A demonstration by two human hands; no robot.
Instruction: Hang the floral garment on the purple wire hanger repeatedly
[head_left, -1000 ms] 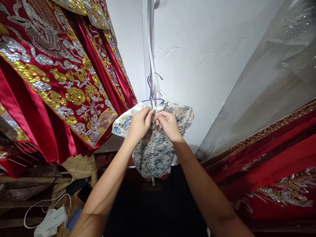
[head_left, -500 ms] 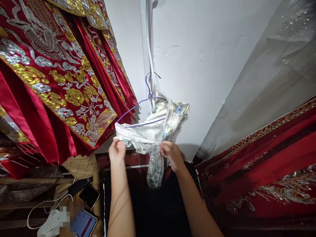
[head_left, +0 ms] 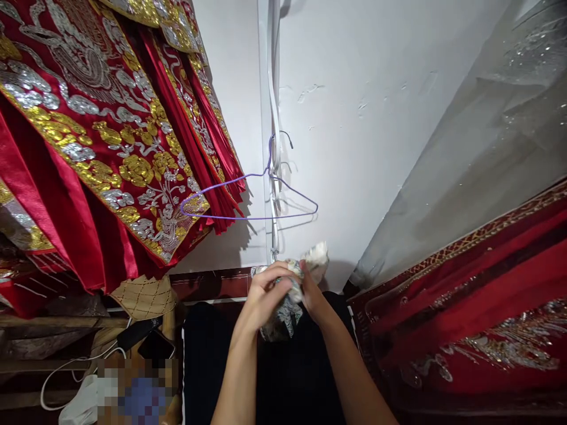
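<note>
Brocade garment: a small cream and blue patterned piece (head_left: pixel 287 295), bunched into a wad low in the middle of the view, in front of the white wall (head_left: pixel 363 147) and below the hanger.
Left hand: the left hand (head_left: pixel 266 292) wraps its fingers over the near side of the wad, clamped on the cloth.
Right hand: the right hand (head_left: pixel 312 289) grips the same wad from the other side, touching the left hand; a pale corner of cloth sticks up above it.
Hanger: a purple wire hanger (head_left: pixel 250 198) hangs bare on the wall, just above the hands and apart from them.
Left side: red robes with gold and silver embroidery (head_left: pixel 88 136) hang beside the hanger.
Right side: clear plastic sheeting (head_left: pixel 478 147) over more red embroidered cloth (head_left: pixel 487 295).
Lower left: a white cable (head_left: pixel 66 372) and a dark phone (head_left: pixel 155 348) on a wooden surface.
</note>
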